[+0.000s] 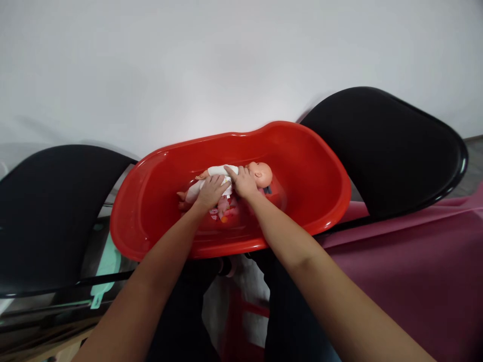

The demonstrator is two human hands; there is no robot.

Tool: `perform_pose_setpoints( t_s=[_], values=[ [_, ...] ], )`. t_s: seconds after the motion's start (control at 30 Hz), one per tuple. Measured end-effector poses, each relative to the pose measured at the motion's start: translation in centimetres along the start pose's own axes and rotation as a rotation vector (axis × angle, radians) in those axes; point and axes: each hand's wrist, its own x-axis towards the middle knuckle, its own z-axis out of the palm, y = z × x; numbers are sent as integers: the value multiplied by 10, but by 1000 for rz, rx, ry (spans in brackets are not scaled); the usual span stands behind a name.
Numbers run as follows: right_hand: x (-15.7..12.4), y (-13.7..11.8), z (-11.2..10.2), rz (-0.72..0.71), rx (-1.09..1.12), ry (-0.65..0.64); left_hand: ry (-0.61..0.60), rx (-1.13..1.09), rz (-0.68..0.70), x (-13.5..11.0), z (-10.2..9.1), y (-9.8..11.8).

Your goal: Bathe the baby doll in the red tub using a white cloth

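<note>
A pale plastic baby doll in white clothes (218,171) lies on its back inside the glossy red oval plastic tub (151,236), head to the right. The left hand (211,191) rests flat on its belly, fingers spread and gripping nothing. The right hand (245,182) presses at the chest with the index finger outstretched; whether it pinches cloth cannot be told. What supports the tub is hidden, so a hard one-sided push might tip it.
</note>
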Motion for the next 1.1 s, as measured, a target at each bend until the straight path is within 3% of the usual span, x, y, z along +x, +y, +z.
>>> perform_pose_setpoints(
  t_s=[0.2,0.37,0.6,0.7,0.8,0.9,0.97,1.1],
  values=[
    [0,-3,0,9,33,4,-7,50,-34,-3,12,-5],
    [0,-6,-6,10,-18,-34,-17,50,-89,-10,16,-29],
    [1,-7,-10,28,-157,-63,-19,158,-185,-55,14,-75],
    [-1,-11,-18,39,-186,-92,-2,142,-334,-74,22,-85],
    [-1,-13,-23,49,-185,-101,64,84,-414,-76,27,-86],
    [1,-13,-23,56,-194,-107,194,22,-334,-63,24,-77],
    [2,-12,-22,57,-216,-120,283,-16,-200,-49,21,-63],
    [3,-10,-21,60,-247,-121,258,6,44,-25,16,-32]
  ],
)
